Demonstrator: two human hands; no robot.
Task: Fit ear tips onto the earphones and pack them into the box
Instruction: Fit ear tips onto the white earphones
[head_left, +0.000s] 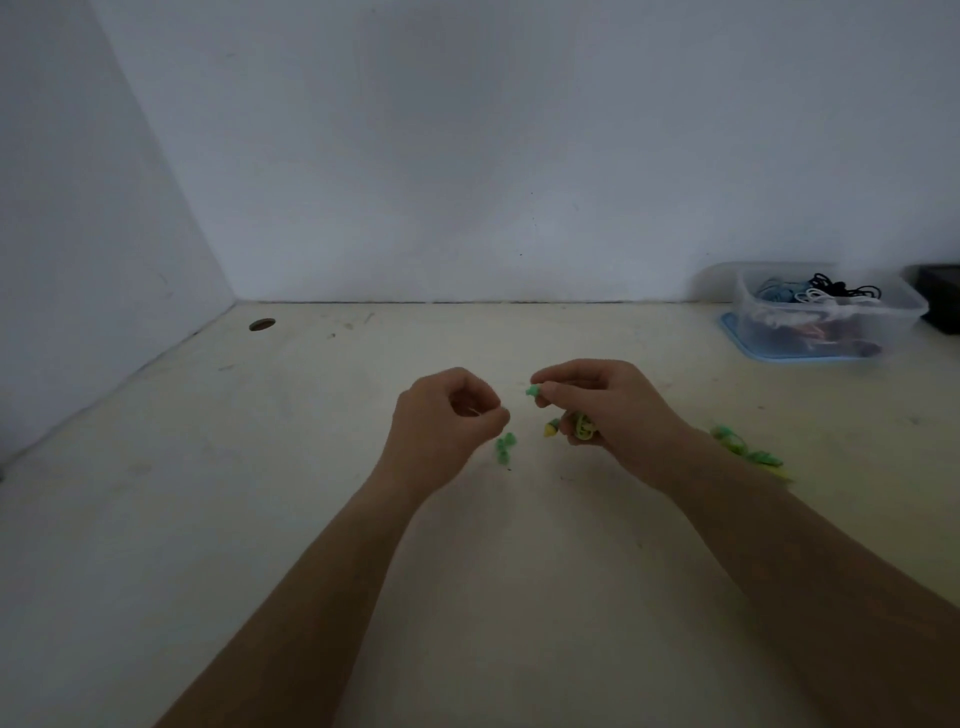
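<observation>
My right hand (608, 415) grips a yellow-green earphone; a green ear tip (533, 391) sticks out past its thumb and forefinger, and coiled yellow cable (583, 429) with a yellow earbud (551, 428) shows under the palm. My left hand (447, 421) hovers just left of it with fingers curled and fingertips pinched together; whether it holds anything is too small to tell. Loose green ear tips (505, 446) lie on the table below the left fingertips. More green-yellow cable (743, 448) trails on the table behind my right wrist.
A clear plastic box (826, 317) holding several tangled earphones stands on a blue lid at the back right. A dark object (943, 301) sits at the right edge. A cable hole (262, 325) is at the back left of the pale table, and walls close the back and left.
</observation>
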